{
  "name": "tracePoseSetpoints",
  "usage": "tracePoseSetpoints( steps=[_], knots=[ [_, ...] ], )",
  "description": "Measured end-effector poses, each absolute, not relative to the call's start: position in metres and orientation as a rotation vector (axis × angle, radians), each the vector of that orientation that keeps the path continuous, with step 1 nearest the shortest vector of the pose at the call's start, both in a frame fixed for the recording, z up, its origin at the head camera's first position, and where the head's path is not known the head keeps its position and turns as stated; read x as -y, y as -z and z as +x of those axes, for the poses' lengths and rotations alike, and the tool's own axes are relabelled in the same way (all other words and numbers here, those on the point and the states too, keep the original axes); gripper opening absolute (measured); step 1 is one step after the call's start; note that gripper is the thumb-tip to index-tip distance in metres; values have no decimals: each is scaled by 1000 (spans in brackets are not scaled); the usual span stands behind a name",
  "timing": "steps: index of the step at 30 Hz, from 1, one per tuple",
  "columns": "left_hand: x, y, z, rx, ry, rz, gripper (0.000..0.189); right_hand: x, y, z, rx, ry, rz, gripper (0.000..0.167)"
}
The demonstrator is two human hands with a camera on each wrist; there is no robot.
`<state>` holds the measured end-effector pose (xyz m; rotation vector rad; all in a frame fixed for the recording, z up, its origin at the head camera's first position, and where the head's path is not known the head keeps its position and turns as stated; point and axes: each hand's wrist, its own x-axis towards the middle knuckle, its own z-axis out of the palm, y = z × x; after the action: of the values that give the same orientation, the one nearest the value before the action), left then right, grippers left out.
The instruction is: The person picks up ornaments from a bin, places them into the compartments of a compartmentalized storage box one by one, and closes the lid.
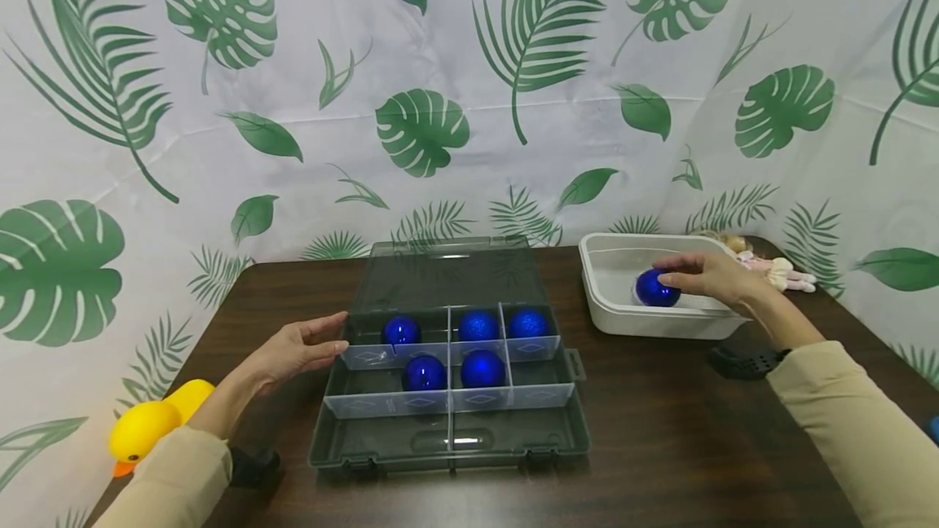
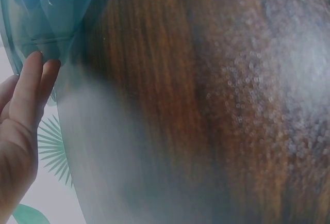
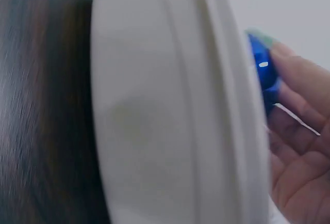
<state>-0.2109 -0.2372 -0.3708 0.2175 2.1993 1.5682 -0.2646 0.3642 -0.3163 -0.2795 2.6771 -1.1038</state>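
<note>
My right hand (image 1: 707, 277) pinches a shiny blue ball (image 1: 658, 288) between thumb and fingers, inside the white plastic bin (image 1: 660, 323). In the right wrist view, the bin's wall hides part of that blue ball (image 3: 264, 66). A grey see-through compartment box (image 1: 389, 434) lies with its lid raised at the back. Several blue balls sit in its two rear rows, such as a glittery one (image 1: 528, 323) at the back right and a glossy one (image 1: 425, 374) in the middle row. Fingertips of my left hand (image 1: 289, 353), nearly straight, rest at the box's left edge.
A yellow toy duck (image 1: 144, 428) is at the left, partly behind my left forearm. Behind the bin on the right lies a doll (image 1: 778, 271). Leaf-patterned cloth (image 1: 469, 63) hangs behind the dark wooden table (image 1: 645, 438).
</note>
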Motion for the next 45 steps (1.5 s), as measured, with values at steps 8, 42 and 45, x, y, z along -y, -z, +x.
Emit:
tracePoseSetpoints(
  steps=[8, 42, 45],
  knots=[
    [238, 372, -210, -2222, -1556, 210, 76, -330, 295, -255, -2626, 1418, -391, 52],
    [237, 375, -208, -2205, -1583, 222, 76, -217, 338, -228, -2097, 1119, -1144, 36],
    [238, 376, -208, -2205, -1585, 213, 76, -216, 344, -225, -2134, 1148, -1152, 34]
  ],
)
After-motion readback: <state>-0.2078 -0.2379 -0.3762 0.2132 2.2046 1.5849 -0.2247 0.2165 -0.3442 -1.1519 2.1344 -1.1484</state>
